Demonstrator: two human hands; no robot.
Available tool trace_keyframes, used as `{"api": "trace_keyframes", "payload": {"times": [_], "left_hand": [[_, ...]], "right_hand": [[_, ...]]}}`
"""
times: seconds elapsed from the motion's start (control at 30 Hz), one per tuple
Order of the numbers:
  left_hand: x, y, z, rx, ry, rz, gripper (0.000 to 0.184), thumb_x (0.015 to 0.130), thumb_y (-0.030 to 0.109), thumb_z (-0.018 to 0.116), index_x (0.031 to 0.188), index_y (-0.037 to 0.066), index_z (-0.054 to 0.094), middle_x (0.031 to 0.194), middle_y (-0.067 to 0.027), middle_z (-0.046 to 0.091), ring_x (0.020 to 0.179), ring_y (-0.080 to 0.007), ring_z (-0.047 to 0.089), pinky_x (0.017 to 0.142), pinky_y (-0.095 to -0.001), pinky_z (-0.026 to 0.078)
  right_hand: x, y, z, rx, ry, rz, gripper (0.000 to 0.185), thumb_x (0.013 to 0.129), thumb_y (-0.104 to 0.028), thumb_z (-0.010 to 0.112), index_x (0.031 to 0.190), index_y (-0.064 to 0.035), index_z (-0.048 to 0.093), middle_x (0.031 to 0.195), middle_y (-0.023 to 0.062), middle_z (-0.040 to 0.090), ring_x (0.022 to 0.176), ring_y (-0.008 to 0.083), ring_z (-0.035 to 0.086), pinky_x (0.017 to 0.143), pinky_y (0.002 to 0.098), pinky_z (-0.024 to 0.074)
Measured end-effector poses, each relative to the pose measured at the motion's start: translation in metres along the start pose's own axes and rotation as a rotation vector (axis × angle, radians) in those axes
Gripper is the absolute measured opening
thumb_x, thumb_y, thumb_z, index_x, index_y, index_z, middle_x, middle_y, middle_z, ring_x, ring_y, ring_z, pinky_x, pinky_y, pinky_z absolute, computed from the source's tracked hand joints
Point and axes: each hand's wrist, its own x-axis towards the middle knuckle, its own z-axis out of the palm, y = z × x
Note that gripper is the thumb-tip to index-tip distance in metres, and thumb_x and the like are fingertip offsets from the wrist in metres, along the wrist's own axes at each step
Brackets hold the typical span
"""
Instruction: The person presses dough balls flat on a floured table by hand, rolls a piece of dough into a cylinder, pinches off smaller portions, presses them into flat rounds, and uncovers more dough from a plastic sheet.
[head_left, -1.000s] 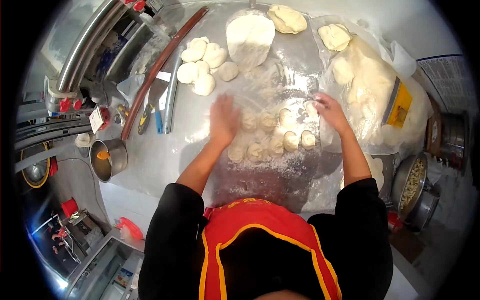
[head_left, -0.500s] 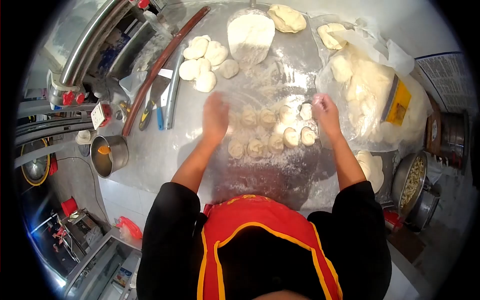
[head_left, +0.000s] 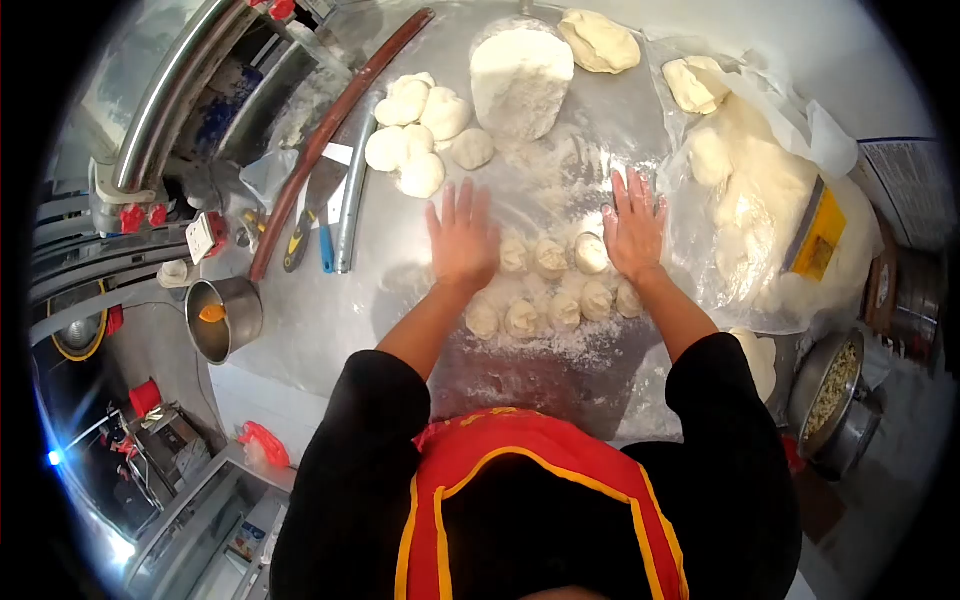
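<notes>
Several small dough pieces lie in two rows on the floured metal worktop. My left hand is spread flat with fingers pointing away from me, at the left end of the far row, slightly blurred. At that row's right end my right hand also lies open, palm down, hiding whatever is under it. A dough piece shows just left of the right hand. The near row, with one floury dough piece among others, runs below both hands. Neither hand visibly grips anything.
Beyond the rows are a flour scoop heaped with flour, smooth dough balls and a dough slab. A metal rod and long brown stick lie left, near a metal pot. Plastic-covered dough lies right.
Both hands have gone from curled, blurred fingers to spread, flat palms over the ends of the far row. They have come closer together. The camera view has shifted slightly.
</notes>
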Motion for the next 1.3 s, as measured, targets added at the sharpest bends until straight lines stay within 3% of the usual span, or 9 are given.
{"api": "trace_keyframes", "payload": {"times": [0.23,0.33,0.43,0.57,0.77,0.9,1.03,1.17,1.3], "left_hand": [[0.001,-0.002,0.006,0.081,0.060,0.022,0.056,0.095,0.035,0.044,0.142,0.006,0.036,0.150,-0.0145,0.030,0.141,-0.0344,0.020,0.112,-0.0575,0.012],[0.005,0.017,-0.006,0.057,0.096,0.096,0.057,0.096,0.035,0.042,0.143,0.005,0.032,0.151,-0.0154,0.026,0.143,-0.0333,0.017,0.113,-0.0553,0.010],[0.004,0.044,0.004,-0.057,0.089,0.165,0.057,0.097,0.036,0.040,0.144,0.005,0.032,0.152,-0.0142,0.026,0.143,-0.0315,0.016,0.114,-0.0543,0.008],[-0.001,0.039,0.012,0.060,-0.098,0.231,0.057,0.098,0.039,0.036,0.146,0.008,0.030,0.154,-0.0120,0.024,0.143,-0.0287,0.016,0.115,-0.0539,0.007],[0.012,0.049,0.007,0.144,-0.179,0.166,0.057,0.097,0.037,0.036,0.149,0.014,0.025,0.157,-0.0079,0.017,0.145,-0.0256,0.010,0.115,-0.0522,0.004],[0.013,0.045,0.015,0.084,-0.120,0.172,0.059,0.097,0.038,0.036,0.148,0.010,0.025,0.156,-0.0102,0.018,0.145,-0.0269,0.010,0.115,-0.0533,0.005],[0.010,0.056,0.010,-0.071,-0.106,0.163,0.062,0.097,0.040,0.036,0.147,0.005,0.025,0.155,-0.0129,0.020,0.145,-0.0290,0.012,0.115,-0.0529,0.007],[0.009,0.090,0.026,-0.114,-0.120,0.275,0.062,0.098,0.041,0.036,0.147,0.005,0.025,0.155,-0.0127,0.019,0.145,-0.0288,0.011,0.116,-0.0509,0.007],[0.006,0.091,0.036,0.061,-0.185,0.344,0.059,0.099,0.044,0.029,0.149,0.014,0.023,0.157,-0.0067,0.014,0.146,-0.0251,0.006,0.117,-0.0487,0.001]], "right_hand": [[0.006,-0.012,-0.008,-0.001,0.032,0.092,0.061,0.096,-0.037,0.041,0.150,-0.0177,0.021,0.155,0.0138,0.020,0.142,0.0332,0.018,0.111,0.0599,0.0128],[0.004,-0.042,-0.036,0.106,0.052,0.080,0.062,0.096,-0.038,0.040,0.150,-0.0161,0.019,0.155,0.0144,0.018,0.142,0.0354,0.016,0.111,0.0603,0.0108],[0.000,-0.069,-0.008,0.125,0.119,-0.035,0.064,0.096,-0.040,0.040,0.150,-0.0144,0.018,0.155,0.0139,0.017,0.143,0.0364,0.015,0.111,0.0613,0.0084],[-0.006,-0.059,-0.010,0.088,-0.099,-0.065,0.063,0.094,-0.038,0.044,0.149,-0.0132,0.024,0.155,0.0119,0.018,0.143,0.0315,0.016,0.112,0.0605,0.0075],[0.005,-0.056,0.001,0.098,0.003,-0.056,0.064,0.093,-0.037,0.046,0.149,-0.0156,0.023,0.155,0.0109,0.021,0.142,0.0280,0.020,0.113,0.0583,0.0074],[0.003,-0.049,0.009,0.099,0.076,-0.132,0.064,0.095,-0.038,0.044,0.150,-0.0158,0.020,0.154,0.0126,0.020,0.143,0.0285,0.018,0.113,0.0565,0.0079],[-0.034,-0.020,-0.021,0.351,-0.068,-0.019,0.063,0.097,-0.039,0.040,0.150,-0.0140,0.018,0.155,0.0140,0.017,0.143,0.0303,0.016,0.114,0.0544,0.0087],[-0.077,0.003,-0.022,0.142,-0.159,0.114,0.059,0.098,-0.038,0.039,0.150,-0.0176,0.020,0.155,0.0136,0.017,0.143,0.0313,0.016,0.114,0.0541,0.0094],[-0.086,0.001,-0.006,0.110,-0.045,0.071,0.062,0.096,-0.036,0.042,0.150,-0.0136,0.023,0.155,0.0151,0.018,0.141,0.0344,0.020,0.113,0.0569,0.0100]]}}
